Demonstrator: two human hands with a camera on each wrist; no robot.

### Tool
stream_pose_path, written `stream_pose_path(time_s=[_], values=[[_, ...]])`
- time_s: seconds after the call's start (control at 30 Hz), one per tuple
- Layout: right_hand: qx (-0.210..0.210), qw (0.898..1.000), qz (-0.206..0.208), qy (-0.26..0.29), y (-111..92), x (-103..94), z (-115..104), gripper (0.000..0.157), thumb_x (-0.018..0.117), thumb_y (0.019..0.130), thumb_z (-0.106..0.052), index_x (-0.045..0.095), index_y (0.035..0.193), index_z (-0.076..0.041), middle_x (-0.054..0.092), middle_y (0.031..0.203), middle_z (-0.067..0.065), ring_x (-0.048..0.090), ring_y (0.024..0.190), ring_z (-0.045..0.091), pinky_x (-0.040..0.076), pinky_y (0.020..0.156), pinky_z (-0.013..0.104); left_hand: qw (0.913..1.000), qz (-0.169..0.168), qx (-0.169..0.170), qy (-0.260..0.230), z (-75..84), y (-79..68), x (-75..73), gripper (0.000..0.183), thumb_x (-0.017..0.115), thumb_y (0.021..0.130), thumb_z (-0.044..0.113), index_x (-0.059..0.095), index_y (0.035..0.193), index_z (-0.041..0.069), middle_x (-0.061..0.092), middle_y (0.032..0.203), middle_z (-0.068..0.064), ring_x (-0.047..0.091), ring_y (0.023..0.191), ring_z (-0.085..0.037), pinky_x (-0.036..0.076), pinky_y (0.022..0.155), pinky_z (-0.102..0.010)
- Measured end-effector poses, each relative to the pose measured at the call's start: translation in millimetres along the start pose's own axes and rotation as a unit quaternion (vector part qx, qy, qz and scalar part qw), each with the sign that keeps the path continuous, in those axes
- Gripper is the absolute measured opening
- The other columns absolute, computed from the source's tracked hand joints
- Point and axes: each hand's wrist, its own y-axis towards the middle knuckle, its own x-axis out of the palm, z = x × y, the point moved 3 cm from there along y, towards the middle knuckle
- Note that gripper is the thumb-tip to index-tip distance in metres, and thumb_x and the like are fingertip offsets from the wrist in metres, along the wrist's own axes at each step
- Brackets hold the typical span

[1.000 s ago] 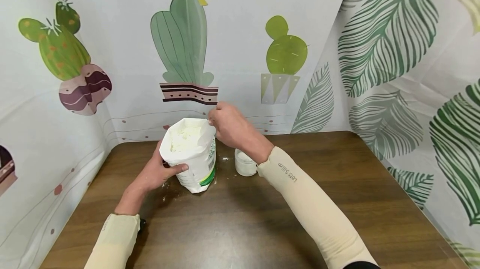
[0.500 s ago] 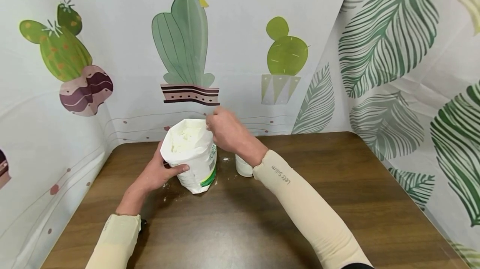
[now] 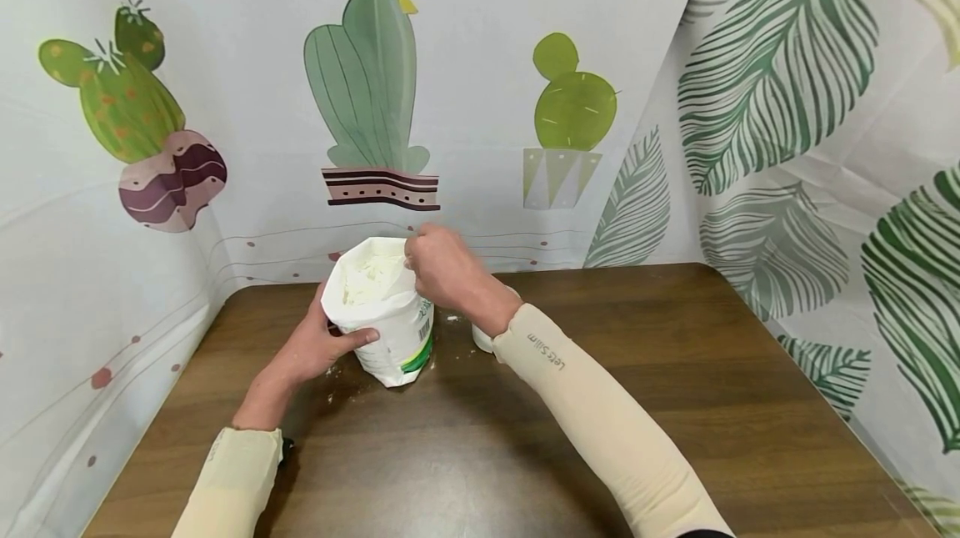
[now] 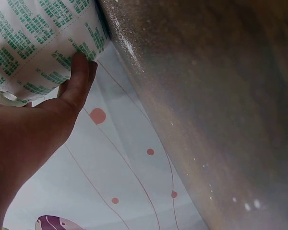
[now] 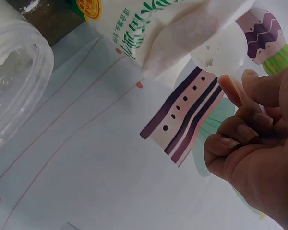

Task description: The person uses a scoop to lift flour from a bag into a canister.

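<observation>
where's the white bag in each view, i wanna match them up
Head: white bag just left of and below centre.
Left wrist: top left corner, green print showing, cut off by the edge.
Right wrist: top middle, cut off by the top edge.
Shared landmark: white backdrop with thin lines and pinkish dots.

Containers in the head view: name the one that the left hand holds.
The white bag with green print: the left hand grips its side. The clear jar is in neither hand.
</observation>
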Motion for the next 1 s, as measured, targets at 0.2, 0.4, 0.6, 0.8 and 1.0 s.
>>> stream_pose_path(time_s=[0.2,0.4,0.6,0.8,1.0], values=[[-0.001,1.000,-0.004,0.004,2.3,7.4,0.7,0.014,0.069,0.102,-0.013,0.077,0.093,-0.006,0.063,0.084,0.004,0.061,0.083,0.020,0.055,0.077,0.034,0.9999,-0.007,-0.008,-0.013,0.2,0.0,1.0,0.110,0.088,0.091,0.020,0.008,0.167,0.022,0.040,0.155,-0.014,0.047,0.138,-0.031,0.045,0.102,-0.025],[0.005,1.000,-0.003,0.002,2.4,11.2,1.4,0.015,0.070,0.101,-0.014,0.077,0.090,-0.007,0.064,0.082,0.003,0.061,0.082,0.020,0.055,0.076,0.034,0.9998,-0.010,-0.008,-0.012,0.5,1.1,1.9,0.111,0.088,0.091,0.022,0.007,0.167,0.027,0.045,0.153,-0.013,0.050,0.136,-0.030,0.046,0.102,-0.028],[0.006,1.000,-0.002,0.001,1.6,15.2,-0.8,0.016,0.070,0.101,-0.013,0.077,0.087,-0.009,0.063,0.081,0.003,0.060,0.081,0.019,0.054,0.075,0.034,0.9998,-0.009,-0.009,-0.015,0.3,0.4,1.0,0.111,0.088,0.091,0.021,0.007,0.167,0.025,0.045,0.152,-0.014,0.050,0.136,-0.031,0.046,0.102,-0.026],[0.007,1.000,0.007,0.009,0.3,17.8,-1.7,0.020,0.070,0.100,-0.012,0.075,0.081,-0.010,0.059,0.077,0.001,0.057,0.078,0.017,0.052,0.071,0.032,0.9998,-0.008,-0.012,-0.014,0.4,-1.1,-0.1,0.111,0.087,0.091,0.021,0.007,0.167,0.023,0.043,0.153,-0.014,0.049,0.137,-0.032,0.045,0.102,-0.027],[0.009,1.000,0.005,0.003,1.5,21.2,-4.0,0.023,0.071,0.099,-0.011,0.073,0.076,-0.013,0.058,0.076,0.001,0.058,0.078,0.019,0.052,0.071,0.033,0.9998,-0.007,-0.014,-0.010,0.3,-1.1,-0.1,0.110,0.088,0.091,0.023,0.007,0.167,0.022,0.044,0.153,-0.014,0.049,0.136,-0.031,0.046,0.102,-0.027]])
